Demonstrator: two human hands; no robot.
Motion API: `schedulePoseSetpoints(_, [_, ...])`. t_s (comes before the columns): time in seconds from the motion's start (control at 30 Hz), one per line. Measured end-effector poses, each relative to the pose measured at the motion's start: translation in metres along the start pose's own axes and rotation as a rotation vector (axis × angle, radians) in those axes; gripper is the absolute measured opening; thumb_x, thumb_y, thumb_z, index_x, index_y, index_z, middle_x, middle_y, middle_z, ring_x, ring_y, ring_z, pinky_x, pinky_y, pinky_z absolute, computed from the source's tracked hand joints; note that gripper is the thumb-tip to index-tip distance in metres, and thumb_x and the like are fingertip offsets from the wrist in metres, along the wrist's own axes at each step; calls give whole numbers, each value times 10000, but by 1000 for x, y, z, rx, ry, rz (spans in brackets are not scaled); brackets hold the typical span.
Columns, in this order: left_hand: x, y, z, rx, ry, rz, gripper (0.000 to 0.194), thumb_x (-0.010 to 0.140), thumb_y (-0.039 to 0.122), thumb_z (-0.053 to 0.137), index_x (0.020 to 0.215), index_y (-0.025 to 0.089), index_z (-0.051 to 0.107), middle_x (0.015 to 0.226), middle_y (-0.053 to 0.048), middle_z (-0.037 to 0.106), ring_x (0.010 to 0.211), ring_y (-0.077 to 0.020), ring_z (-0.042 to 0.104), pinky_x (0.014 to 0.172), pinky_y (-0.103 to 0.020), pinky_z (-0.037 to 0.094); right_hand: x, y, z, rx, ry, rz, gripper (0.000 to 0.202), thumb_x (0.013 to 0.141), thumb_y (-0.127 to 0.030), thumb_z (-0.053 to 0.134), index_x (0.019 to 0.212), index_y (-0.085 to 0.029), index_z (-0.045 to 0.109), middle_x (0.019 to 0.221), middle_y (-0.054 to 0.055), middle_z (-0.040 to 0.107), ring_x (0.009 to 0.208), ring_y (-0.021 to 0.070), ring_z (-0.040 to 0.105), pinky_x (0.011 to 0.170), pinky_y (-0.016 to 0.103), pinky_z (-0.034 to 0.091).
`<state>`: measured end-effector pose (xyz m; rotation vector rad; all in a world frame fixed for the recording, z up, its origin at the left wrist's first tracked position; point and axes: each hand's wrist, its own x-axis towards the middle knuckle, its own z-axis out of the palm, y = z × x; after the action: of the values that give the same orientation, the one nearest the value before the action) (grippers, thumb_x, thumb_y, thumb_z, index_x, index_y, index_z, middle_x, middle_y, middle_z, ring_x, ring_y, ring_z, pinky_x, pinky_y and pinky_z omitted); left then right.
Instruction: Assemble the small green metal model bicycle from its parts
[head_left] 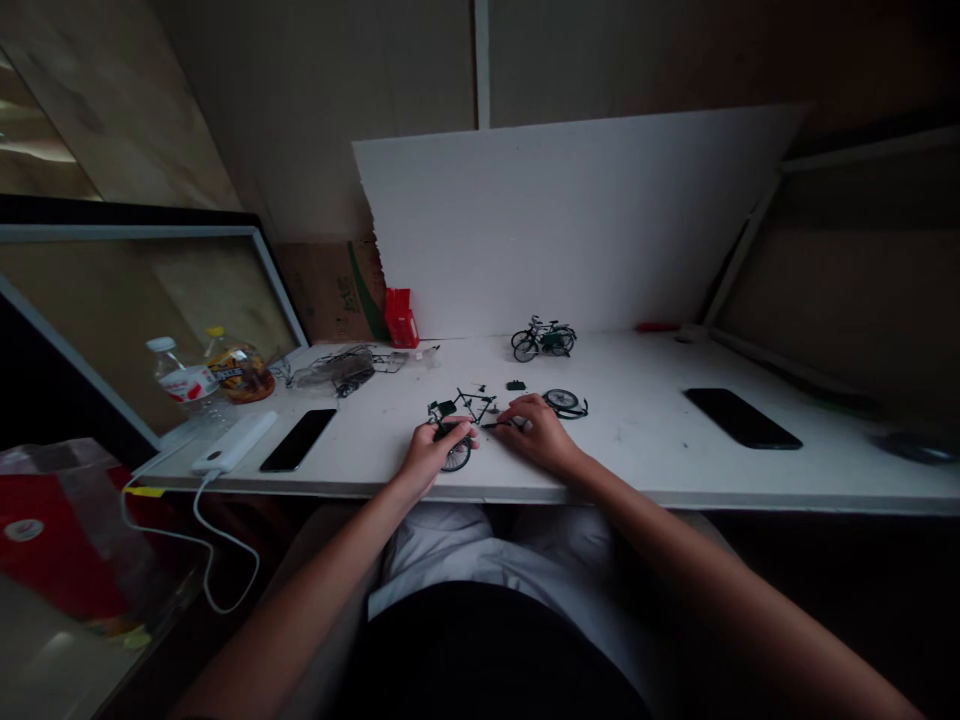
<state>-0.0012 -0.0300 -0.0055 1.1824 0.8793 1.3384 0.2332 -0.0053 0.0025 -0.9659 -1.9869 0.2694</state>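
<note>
My left hand [442, 450] is closed around a small dark model bicycle frame [472, 405], which has a spoked wheel [457, 457] under my fingers. Just to the right, my right hand [532, 430] pinches a thin dark piece [491, 426] close to the frame; its kind is too small to make out. Beyond my right hand lie a loose model wheel with a curved dark part [562, 400]. A small green piece [516, 385] rests on the table behind the hands.
Finished-looking model bicycles [544, 338] stand at the back. Bagged wire-like parts [337, 370], two bottles [187, 385], a power strip [234, 443] and a phone [298, 440] are left. Another phone [742, 418] lies right. A red box [401, 318] stands against the white board [555, 220].
</note>
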Motion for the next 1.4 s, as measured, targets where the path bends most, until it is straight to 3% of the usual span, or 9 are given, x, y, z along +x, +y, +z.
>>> schedulePoseSetpoints(0.2, [1,0,0,0,-48,7,453,770,548,865,891,125,754,824,-83,770,698,-174,710,683,-270,543,3,-24,0,48,-8,-12,224,1004,-409,653,1103,-239,760,1107,102,761,1105,293,638,1003,466,491])
schedulePoseSetpoints(0.3, [2,-1,-1,-7,-98,-3,498,776,586,853,934,121,766,842,-94,781,694,-192,715,701,-298,557,5,-49,1,183,19,68,284,1024,-486,613,988,-240,749,1029,79,768,954,253,685,898,410,528])
schedulePoseSetpoints(0.4, [5,-3,-4,22,-138,43,525,803,614,825,956,114,780,906,-118,795,799,-215,731,800,-325,567,4,-70,1,230,73,31,247,981,-475,693,897,-248,736,950,66,767,895,252,687,850,403,536])
schedulePoseSetpoints(0.5, [8,-6,-4,0,-72,130,526,749,560,888,1040,137,769,1067,-121,793,982,-225,725,928,-325,542,2,-78,0,181,155,-55,183,979,-433,711,924,-266,761,952,79,767,929,280,675,898,461,527])
schedulePoseSetpoints(0.7, [6,-8,1,48,202,195,471,692,386,929,1049,148,733,1107,-118,765,970,-202,704,918,-319,523,-4,-70,-3,-101,275,-357,90,984,-256,717,1009,-276,801,850,62,743,888,254,622,836,447,511])
schedulePoseSetpoints(0.9, [-9,21,5,-181,-72,13,403,761,259,756,1139,120,759,1275,-175,743,1007,-266,736,901,-397,555,-7,-59,-4,-391,243,-630,159,998,-136,679,1101,-222,766,939,61,768,980,237,631,812,388,486])
schedulePoseSetpoints(1.03, [-14,35,8,-233,-202,-37,483,837,320,755,1285,140,728,1330,-181,726,1097,-292,733,956,-423,552,-4,-50,-5,-419,198,-663,172,1023,-145,645,1149,-202,746,1056,73,780,1075,255,636,856,398,526])
schedulePoseSetpoints(1.23, [-11,24,13,-114,-97,-30,513,810,374,882,1243,134,748,1229,-158,763,1064,-254,727,941,-380,560,-4,-35,-1,-398,36,-690,238,1046,-148,588,1249,-162,713,1179,125,752,1245,290,605,943,411,577])
schedulePoseSetpoints(1.4, [-9,20,9,-45,-62,-41,484,841,475,841,1151,108,776,1199,-173,772,1076,-268,733,937,-381,572,-5,-24,-1,-304,-2,-560,297,1069,-168,532,1327,-210,673,1179,115,742,1150,244,672,928,374,590])
